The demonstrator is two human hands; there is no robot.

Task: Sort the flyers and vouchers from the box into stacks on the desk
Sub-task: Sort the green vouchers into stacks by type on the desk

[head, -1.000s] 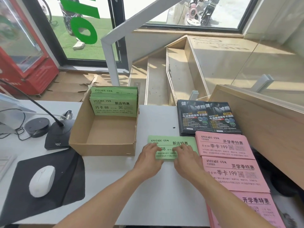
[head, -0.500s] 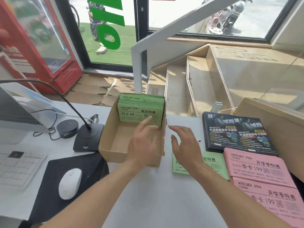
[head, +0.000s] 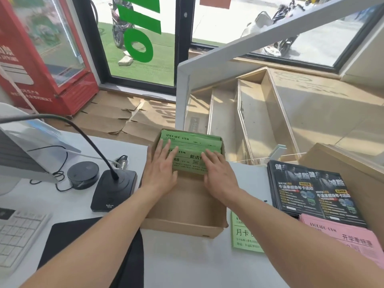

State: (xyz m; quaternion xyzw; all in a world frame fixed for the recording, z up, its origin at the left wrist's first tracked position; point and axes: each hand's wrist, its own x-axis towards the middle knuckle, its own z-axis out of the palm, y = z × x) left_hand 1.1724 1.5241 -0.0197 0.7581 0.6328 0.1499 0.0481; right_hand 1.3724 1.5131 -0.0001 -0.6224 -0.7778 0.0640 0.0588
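An open cardboard box (head: 182,225) sits on the white desk (head: 187,265). Green vouchers (head: 190,163) stand leaning against its far wall. My left hand (head: 161,171) lies with straight fingers on the left part of the front voucher. My right hand (head: 218,173) lies with straight fingers on its right part. A single green voucher (head: 242,235) lies flat on the desk right of the box, partly under my right forearm. Black flyers (head: 311,190) form a stack at the right, and pink vouchers (head: 351,240) lie in front of them.
A desk microphone on a black base (head: 113,190), a round black puck (head: 83,174), a keyboard (head: 16,235) and a black mouse pad (head: 83,235) are at the left. A wooden ledge (head: 357,169) rises on the right. Beyond the desk are wooden steps and a red fridge (head: 41,59).
Both hands left the green voucher lying on the desk and moved up into the box, onto the green vouchers standing there. The view shifted forward and left.
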